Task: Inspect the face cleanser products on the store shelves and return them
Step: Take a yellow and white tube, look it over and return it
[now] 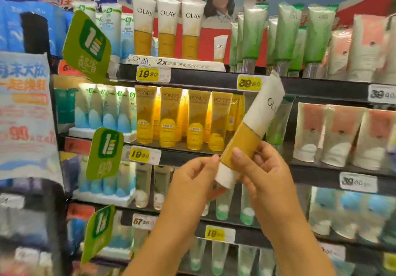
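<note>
Lower centre of the frame: left hand (194, 174) pinches the white cap end of an Olay tube (252, 129); right hand (260, 168) has its grip curled round the tube's gold part. The tube tilts up-right before the shelves (310, 87). Upper centre: three shelved Olay tubes (168, 27).

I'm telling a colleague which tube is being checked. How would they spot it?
In front of the shelves, both hands, left hand and right hand, hold the Olay tube tilted. Unlike the upright Olay tubes on the top shelf, it's off the shelf.
</note>
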Tool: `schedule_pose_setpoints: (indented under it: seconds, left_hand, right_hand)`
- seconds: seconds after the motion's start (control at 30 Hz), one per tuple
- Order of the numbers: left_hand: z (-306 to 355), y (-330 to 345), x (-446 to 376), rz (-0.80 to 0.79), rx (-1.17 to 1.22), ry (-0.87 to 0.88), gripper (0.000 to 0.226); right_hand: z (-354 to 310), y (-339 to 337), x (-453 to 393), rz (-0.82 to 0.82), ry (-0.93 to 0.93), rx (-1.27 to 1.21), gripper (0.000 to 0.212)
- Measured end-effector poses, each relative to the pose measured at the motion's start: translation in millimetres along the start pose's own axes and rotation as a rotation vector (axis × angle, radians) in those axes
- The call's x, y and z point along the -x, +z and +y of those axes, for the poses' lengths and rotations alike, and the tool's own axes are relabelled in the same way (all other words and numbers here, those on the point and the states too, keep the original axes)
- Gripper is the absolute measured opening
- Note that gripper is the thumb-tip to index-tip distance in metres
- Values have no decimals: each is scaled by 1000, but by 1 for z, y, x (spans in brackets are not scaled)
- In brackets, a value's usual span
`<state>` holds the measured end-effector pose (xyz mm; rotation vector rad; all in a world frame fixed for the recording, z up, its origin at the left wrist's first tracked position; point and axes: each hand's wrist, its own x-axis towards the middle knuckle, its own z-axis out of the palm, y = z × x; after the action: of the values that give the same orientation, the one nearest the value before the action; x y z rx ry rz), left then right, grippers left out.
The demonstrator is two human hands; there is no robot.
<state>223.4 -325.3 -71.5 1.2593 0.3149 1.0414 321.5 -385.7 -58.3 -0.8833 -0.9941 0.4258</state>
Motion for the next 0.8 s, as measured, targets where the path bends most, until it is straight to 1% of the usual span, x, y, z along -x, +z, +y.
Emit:
schedule_pose_setpoints:
  seconds: [0.1,0.27,0.3,0.37,0.43,0.57,0.7,0.8]
  left_hand:
    - [-19,4,36,2,109,-110,26]
    - [-43,8,89,55,223,-225,25]
    - [-48,8,99,72,239,-252,28]
    - [-55,8,116,108,271,-305,41]
    - [-60,7,131,132,301,-339,47]
    - [-64,1,151,169,355,-406,44]
    - [-66,-6,162,197,430,-481,41]
    - [-66,-12,164,199,483,-543,31]
  right_hand:
    - [5,-10,31,29,76,-9,57]
    - [18,-25,84,71,234,-12,63]
    - [19,-27,93,79,254,-5,63]
    - [21,-30,109,77,290,7,61]
    - [22,-31,123,70,335,6,62]
    - [25,-30,145,66,402,-12,61]
    - [27,-30,157,97,411,-23,50]
    - [28,-28,160,134,402,-65,41]
